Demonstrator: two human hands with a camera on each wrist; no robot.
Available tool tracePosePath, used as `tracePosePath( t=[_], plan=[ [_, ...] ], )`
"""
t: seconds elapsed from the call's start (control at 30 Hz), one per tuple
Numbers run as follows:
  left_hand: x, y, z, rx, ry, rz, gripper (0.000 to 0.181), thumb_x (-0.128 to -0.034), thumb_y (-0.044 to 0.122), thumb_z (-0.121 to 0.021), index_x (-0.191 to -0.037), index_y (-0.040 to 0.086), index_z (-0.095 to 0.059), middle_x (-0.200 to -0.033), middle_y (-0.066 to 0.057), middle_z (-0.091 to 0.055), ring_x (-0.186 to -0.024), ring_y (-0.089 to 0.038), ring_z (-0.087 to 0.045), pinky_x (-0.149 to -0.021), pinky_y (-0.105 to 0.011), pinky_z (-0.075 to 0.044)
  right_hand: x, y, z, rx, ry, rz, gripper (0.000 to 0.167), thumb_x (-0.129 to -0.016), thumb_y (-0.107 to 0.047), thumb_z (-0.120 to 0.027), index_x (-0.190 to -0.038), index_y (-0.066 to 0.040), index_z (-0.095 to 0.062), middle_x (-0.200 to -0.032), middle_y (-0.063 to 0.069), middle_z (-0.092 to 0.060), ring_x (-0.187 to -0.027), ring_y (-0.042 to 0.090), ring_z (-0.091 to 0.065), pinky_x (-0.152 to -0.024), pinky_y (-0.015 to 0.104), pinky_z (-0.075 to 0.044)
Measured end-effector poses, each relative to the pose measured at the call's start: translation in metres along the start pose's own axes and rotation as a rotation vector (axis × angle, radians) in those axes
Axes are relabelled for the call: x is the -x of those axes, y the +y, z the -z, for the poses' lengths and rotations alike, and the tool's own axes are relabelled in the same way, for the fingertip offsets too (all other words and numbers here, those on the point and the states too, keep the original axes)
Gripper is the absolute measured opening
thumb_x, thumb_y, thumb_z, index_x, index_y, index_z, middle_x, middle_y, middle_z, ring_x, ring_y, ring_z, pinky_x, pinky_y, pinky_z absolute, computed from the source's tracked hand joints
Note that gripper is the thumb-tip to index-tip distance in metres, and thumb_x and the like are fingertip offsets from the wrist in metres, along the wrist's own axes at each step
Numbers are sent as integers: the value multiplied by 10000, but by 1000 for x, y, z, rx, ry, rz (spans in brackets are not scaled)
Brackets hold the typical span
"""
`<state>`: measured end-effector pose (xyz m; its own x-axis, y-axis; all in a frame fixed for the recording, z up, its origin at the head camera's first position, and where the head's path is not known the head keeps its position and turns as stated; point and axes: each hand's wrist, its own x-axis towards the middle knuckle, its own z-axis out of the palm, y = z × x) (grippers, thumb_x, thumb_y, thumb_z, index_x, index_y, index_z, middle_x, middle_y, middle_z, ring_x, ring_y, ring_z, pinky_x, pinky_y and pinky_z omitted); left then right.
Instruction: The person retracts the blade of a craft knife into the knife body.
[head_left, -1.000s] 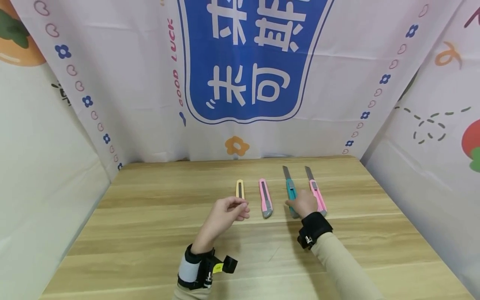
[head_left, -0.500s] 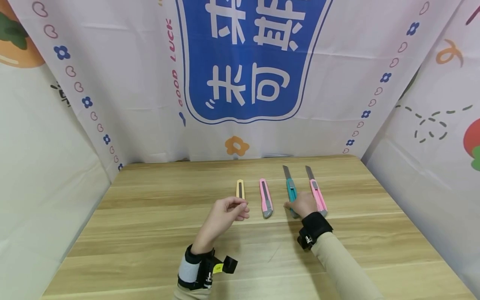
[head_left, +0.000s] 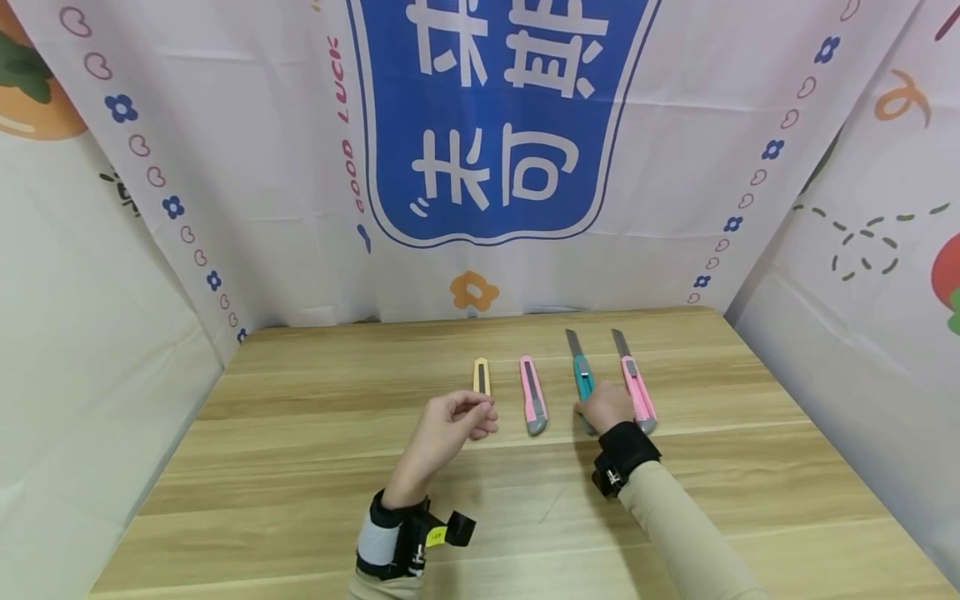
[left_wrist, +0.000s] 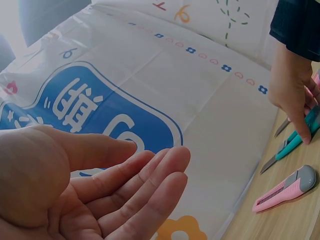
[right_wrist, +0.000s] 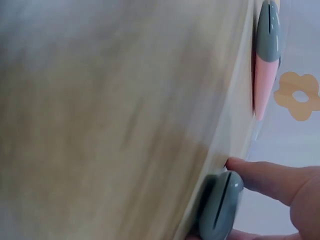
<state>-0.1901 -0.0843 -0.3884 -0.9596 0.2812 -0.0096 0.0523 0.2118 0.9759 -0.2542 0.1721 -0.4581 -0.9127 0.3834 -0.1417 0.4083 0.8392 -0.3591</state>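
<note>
Beyond both hands, a white printed cloth backdrop [head_left: 300, 167] with a large blue panel [head_left: 480, 225]. Beneath both, a wood-grain tabletop [head_left: 300, 458].

Left hand [head_left: 448, 425]: raised, loosely curled, holding nothing. Right hand [head_left: 607, 407]: reaching down, thumb and fingers to either side of a teal sliding-blade utility knife [head_left: 585, 383], apparently pinching the handle near the grey butt [right_wrist: 220, 205].

Under that grip, probably light and stiff: plastic-looking, unlikely to bend or crush, perhaps slightly slippery where smooth. Most fragile part, by judgement, the extended blade [head_left: 573, 341]: thin, likely sharp, liable to snap if levered sideways. Best held by the rear half of the handle, along the long edges, off the slider [head_left: 583, 373] and away from the blade.

Position of the teal knife: flat on the tabletop, under the right hand, blade pointing away from the person, well apart from the left hand. Just beside the right hand, on its right, a pink utility knife with blade out [head_left: 639, 393]; contact unclear. Between the hands, a pink utility knife without exposed blade [head_left: 532, 390]. Smallest-looking, partly hidden behind the left fingers, a yellow utility knife [head_left: 481, 375].
</note>
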Motion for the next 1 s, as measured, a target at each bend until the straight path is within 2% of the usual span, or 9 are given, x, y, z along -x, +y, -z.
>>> tracePosePath(
  t=[0.37, 0.57, 0.77, 1.0],
  plan=[
    [1, 1, 1, 10, -3, -7, 220, -967, 76, -552, -1108, -70, -636, -978, -248, -690, -822, -206, -720, -731, -280, -621, 1, 0, 5, -26, 5, 3, 312, -771, -279, -707, -822, 23, -648, -691, 89, -505, -608, 206, -514, -449, 276, -396],
    [1, 0, 1, 14, 0, -5, 220, -967, 62, -545, -1116, -74, -633, -989, -245, -687, -823, -192, -718, -767, -340, -623, 6, 1, 9, -47, 49, 59, 285, -772, -242, -707, -773, 35, -637, -659, 93, -522, -573, 203, -514, -436, 252, -360],
    [1, -1, 0, 15, -10, -10, 217, -971, 51, -531, -1116, -78, -628, -1000, -249, -683, -820, -173, -714, -769, -335, -622, 11, 0, 11, -82, 104, 130, 276, -777, -228, -701, -670, 2, -589, -611, 70, -510, -549, 203, -510, -436, 248, -339],
    [1, -2, -1, 20, -21, -21, 218, -971, 49, -529, -1115, -82, -628, -997, -258, -680, -825, -183, -717, -761, -319, -621, 21, -7, 17, -173, 79, 159, 332, -813, -227, -690, -575, -65, -526, -497, 1, -479, -451, 136, -482, -403, 207, -333]
  ],
)
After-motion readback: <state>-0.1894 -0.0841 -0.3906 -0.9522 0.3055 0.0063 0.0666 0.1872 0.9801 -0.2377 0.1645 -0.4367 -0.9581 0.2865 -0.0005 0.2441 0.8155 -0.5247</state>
